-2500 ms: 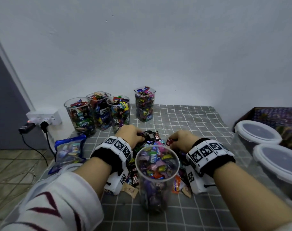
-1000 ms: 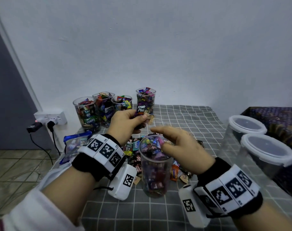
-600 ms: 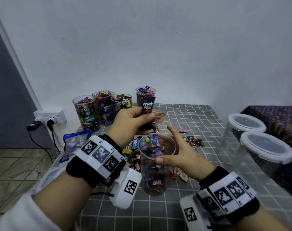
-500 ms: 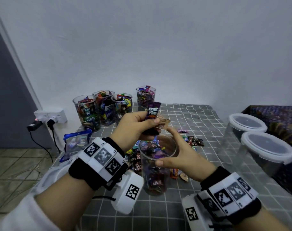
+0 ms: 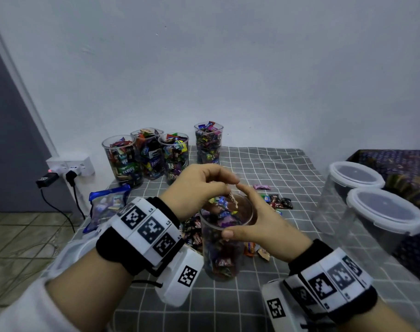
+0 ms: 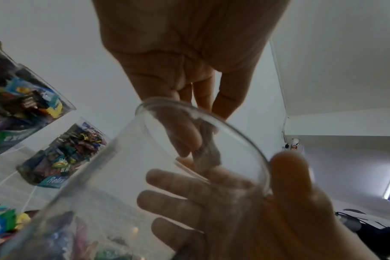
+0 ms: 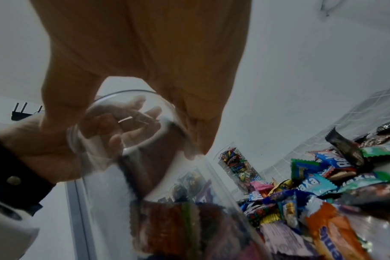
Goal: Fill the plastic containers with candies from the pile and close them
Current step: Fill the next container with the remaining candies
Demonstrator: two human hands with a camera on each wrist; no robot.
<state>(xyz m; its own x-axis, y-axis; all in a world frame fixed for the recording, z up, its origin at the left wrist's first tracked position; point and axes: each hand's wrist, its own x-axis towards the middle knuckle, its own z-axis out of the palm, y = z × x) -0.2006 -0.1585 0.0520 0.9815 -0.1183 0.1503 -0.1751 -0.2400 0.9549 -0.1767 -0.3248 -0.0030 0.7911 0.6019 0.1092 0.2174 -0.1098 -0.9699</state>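
1. Head view: a clear plastic container (image 5: 224,238), nearly full of wrapped candies, stands upright on the grey checked bench (image 5: 264,168).
2. Right hand (image 5: 259,226) wraps its rim, thumb near, fingers behind.
3. Left hand (image 5: 199,188) hovers above the opening, fingertips pinching a small wrapped candy (image 5: 232,200).
4. Loose candy pile (image 5: 194,233) lies beside the container's base.
5. Four filled containers (image 5: 168,154) stand by the wall; two lidded tubs (image 5: 371,200) sit right.
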